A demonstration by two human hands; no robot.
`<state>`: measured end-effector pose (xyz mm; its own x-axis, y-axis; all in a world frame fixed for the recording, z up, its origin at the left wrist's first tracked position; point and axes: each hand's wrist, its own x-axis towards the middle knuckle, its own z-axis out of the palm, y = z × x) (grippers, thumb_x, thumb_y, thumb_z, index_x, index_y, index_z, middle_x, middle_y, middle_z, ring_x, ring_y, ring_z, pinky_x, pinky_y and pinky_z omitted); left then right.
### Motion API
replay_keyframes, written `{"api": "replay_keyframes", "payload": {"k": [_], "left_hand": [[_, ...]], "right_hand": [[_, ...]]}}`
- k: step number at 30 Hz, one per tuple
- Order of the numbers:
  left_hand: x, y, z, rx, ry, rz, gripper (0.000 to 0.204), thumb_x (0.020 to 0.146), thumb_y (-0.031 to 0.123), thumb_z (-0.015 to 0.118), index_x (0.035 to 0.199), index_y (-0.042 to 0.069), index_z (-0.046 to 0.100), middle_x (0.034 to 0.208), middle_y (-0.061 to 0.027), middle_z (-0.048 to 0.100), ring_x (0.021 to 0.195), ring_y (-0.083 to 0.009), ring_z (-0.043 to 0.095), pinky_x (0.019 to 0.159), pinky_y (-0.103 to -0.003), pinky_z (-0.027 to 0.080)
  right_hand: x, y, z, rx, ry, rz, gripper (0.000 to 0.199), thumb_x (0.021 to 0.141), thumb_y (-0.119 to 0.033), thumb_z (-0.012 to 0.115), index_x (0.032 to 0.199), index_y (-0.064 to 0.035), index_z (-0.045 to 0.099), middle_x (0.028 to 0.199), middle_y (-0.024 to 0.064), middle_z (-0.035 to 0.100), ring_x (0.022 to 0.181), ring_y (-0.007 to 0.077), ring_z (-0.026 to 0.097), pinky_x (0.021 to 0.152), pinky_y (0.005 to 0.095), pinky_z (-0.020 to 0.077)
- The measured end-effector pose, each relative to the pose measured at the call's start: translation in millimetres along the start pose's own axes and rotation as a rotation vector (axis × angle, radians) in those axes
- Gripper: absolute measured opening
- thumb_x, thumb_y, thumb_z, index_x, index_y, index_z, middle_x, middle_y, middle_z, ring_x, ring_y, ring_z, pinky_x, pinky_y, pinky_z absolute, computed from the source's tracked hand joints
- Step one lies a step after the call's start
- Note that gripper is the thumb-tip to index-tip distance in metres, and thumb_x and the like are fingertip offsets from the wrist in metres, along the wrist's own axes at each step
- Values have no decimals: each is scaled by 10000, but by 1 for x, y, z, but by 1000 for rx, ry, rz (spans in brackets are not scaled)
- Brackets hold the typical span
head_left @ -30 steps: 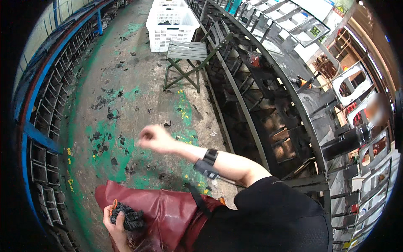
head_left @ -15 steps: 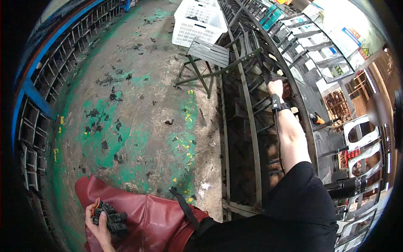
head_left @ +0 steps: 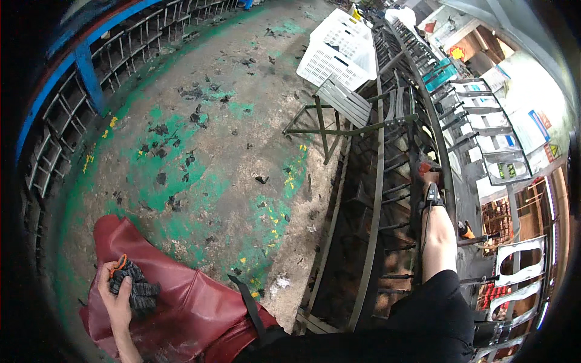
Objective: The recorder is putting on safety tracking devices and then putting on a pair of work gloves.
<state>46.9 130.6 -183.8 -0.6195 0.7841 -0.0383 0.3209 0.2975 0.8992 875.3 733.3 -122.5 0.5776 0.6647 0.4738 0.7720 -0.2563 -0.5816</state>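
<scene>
My left hand (head_left: 115, 293) is closed round a dark grey knitted work glove (head_left: 134, 289) with an orange cuff, possibly a pair. It is held over the dark red apron (head_left: 175, 290) that covers my lap. My right hand (head_left: 431, 177) is stretched out far to the right, at the dark metal rack (head_left: 376, 239), close to its long rail. Its fingers look curled and are partly hidden; a small reddish patch shows at them, too unclear to name. A black device (head_left: 432, 195) with a thin cable is strapped on the right wrist.
A folding slatted stool (head_left: 345, 103) stands against the rack, with stacked white plastic crates (head_left: 333, 66) behind it. Black scraps (head_left: 160, 129) litter the worn green floor. A blue-framed rack (head_left: 89, 78) runs along the left. Pale cut-out panels (head_left: 520, 263) hang at the right.
The view has swung, so the crates and stool sit farther right. My right arm is still reaching to the rack, its hand lower in view. The left hand still holds the glove.
</scene>
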Motion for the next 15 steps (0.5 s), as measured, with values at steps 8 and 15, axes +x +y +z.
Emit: {"api": "replay_keyframes", "payload": {"k": [8, 15], "left_hand": [[0, -1, 14, 32, -3, 48, 334, 950, 40, 693, 1271, -5, 612, 1184, -72, 615, 1110, -187, 566, 1044, -346, 440], [-2, 4, 18, 36, -19, -13, 366, 967, 35, 691, 1321, 1, 605, 1221, -85, 617, 1159, -195, 572, 1059, -356, 448]], "right_hand": [[-46, -13, 22, 312, 248, 61, 182, 937, -172, 577, 924, -19, 675, 910, 167, 684, 780, 295, 617, 685, 390, 504], [-49, -2, 17, 748, 217, 136, 148, 943, -170, 583, 876, -63, 661, 830, 113, 667, 670, 237, 587, 593, 359, 487]]}}
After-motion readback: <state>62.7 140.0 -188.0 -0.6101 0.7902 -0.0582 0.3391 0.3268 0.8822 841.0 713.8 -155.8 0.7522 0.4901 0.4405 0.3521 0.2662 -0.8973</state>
